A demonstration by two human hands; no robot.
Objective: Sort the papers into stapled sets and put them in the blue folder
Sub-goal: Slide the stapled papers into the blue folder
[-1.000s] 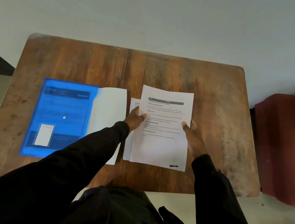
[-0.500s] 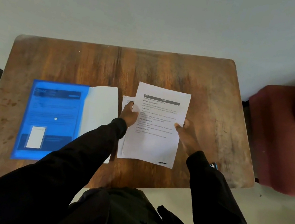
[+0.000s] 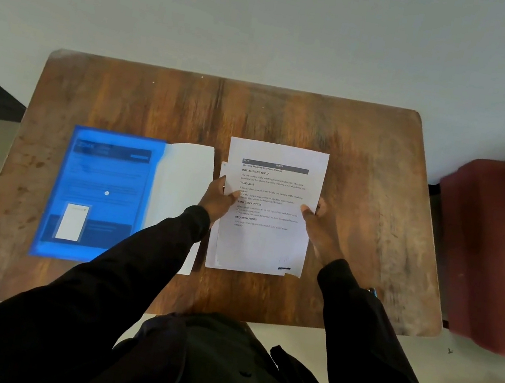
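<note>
A stack of printed white papers (image 3: 263,247) sits at the middle of the wooden table (image 3: 290,120). My left hand (image 3: 219,197) grips its left edge, thumb on top of the sheet. My right hand (image 3: 319,226) grips the right edge the same way. The sheets are slightly fanned at the bottom and left edges. A translucent blue folder (image 3: 102,195) lies flat to the left, with printed sheets showing through it. A plain white sheet (image 3: 184,179) lies between the folder and the stack, partly under my left sleeve.
A dark red upholstered chair (image 3: 503,255) stands right of the table. A small blue object (image 3: 373,292) peeks out by my right sleeve near the table's front right. The table's far half is bare wood, and a pale wall rises behind it.
Both hands still hold the paper stack at its sides. The stack has straightened from a slight tilt. The view shifted a little with my head.
</note>
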